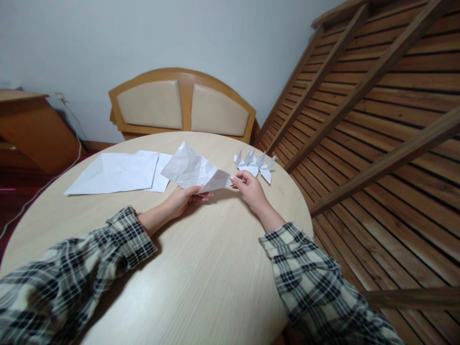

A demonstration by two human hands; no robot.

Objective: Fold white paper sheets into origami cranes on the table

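A creased sheet of white paper (192,165) is held up above the table, partly unfolded with crossing fold lines. My left hand (185,199) grips its lower edge, thumb on top and fingers beneath. At the sheet's right corner, my right hand (250,190) pinches the paper between thumb and fingers. Just beyond my right hand stand several folded paper cranes (253,163) in a cluster. To the left of the held sheet lie flat sheets of white paper (115,172), overlapping one another.
The round, pale wooden table (201,268) fills the middle. Behind it stands a wooden headboard (185,103) with cream panels. A slatted wooden structure (377,120) leans along the right side. At far left are a wooden cabinet (32,129) and a white cable (46,179).
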